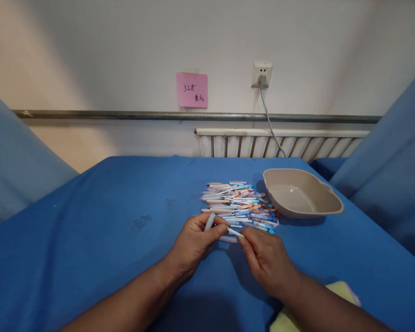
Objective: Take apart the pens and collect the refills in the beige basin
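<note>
Right forearm (pixel 332 306) over yellow cloth (pixel 344 291) | left hand (pixel 193 236) clamped round pale-blue barrel (pixel 209 222) | right hand (pixel 268 259) pinching white stick (pixel 235 232) between hands | stick probably light, stiff, slick; hold near ends

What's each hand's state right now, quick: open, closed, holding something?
Left hand: closed, holding a pale blue pen piece, thumb at one end of a thin white stick.
Right hand: closed, pinching that stick's other end.

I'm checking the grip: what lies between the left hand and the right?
A slim white piece spans the gap between the left hand and right hand, pinched by both, as the head view shows.
</note>
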A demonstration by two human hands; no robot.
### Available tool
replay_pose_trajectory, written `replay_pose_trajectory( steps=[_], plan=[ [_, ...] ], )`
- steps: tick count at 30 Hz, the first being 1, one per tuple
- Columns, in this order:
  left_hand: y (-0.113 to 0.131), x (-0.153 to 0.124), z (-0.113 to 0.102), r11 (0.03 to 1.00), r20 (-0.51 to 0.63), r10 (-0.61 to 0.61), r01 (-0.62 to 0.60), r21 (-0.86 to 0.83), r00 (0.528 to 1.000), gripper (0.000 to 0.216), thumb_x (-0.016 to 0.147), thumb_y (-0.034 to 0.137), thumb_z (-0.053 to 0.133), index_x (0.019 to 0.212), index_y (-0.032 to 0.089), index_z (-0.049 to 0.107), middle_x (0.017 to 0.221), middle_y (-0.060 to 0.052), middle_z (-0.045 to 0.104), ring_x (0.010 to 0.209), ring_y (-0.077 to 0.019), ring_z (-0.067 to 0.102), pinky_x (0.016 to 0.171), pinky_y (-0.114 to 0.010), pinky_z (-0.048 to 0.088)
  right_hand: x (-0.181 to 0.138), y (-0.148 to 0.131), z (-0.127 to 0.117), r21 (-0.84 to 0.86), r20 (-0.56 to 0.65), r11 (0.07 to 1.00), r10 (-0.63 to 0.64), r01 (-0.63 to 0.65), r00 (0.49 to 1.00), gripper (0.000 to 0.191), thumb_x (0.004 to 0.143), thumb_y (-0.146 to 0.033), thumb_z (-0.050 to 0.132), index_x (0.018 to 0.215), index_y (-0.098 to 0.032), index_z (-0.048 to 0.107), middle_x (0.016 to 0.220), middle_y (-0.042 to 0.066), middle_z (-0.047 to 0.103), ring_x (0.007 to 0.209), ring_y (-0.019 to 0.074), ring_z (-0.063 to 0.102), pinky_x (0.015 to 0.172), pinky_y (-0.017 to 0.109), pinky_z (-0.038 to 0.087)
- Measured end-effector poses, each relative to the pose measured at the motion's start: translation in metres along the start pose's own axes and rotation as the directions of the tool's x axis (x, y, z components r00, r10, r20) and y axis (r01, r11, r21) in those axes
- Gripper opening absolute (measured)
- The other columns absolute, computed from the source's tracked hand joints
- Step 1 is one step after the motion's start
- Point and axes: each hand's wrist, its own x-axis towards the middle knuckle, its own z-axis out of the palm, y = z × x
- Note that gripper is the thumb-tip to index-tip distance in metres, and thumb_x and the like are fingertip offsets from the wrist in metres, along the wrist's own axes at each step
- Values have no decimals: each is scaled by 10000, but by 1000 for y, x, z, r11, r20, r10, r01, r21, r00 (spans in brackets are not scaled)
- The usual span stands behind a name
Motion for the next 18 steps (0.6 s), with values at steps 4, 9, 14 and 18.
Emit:
replay_pose_trajectory(
  steps=[4, 9, 14, 18],
  plan=[
    [5, 0, -5, 972, 16, 114, -115, 206, 993, 83, 672, 211, 716, 667, 135, 684, 656, -8, 610, 640, -115, 522, 627, -222, 407, 0, 0, 0, -29, -19, 1000, -8, 7, 1000, 253, 941, -246, 376, 717, -201, 483, 632, -2, 563, 570, 123, 507, 567, 254, 299],
    [8, 0, -7, 903, 47, 239, -240, 356, 970, 80, 688, 218, 694, 655, 145, 688, 660, -20, 630, 667, -149, 550, 663, -267, 423, 0, 0, 1, -37, -49, 999, 4, -6, 999, 261, 942, -242, 377, 711, -195, 488, 616, -9, 558, 560, 116, 511, 563, 243, 294],
    [5, 1, -7, 881, 28, 250, -240, 409, 968, 82, 680, 235, 697, 672, 153, 696, 670, -22, 641, 659, -151, 556, 649, -266, 428, -1, -3, 0, -44, -72, 999, -5, 2, 997, 254, 935, -227, 391, 704, -194, 489, 609, -13, 552, 560, 114, 510, 573, 240, 303],
    [5, 2, -8, 898, 29, 205, -200, 391, 978, 96, 679, 241, 693, 665, 146, 693, 647, -20, 632, 636, -145, 542, 624, -261, 422, -1, -2, -1, -68, -87, 997, -48, 43, 995, 233, 926, -202, 400, 718, -194, 504, 621, -6, 561, 591, 125, 519, 592, 242, 311]
  ],
)
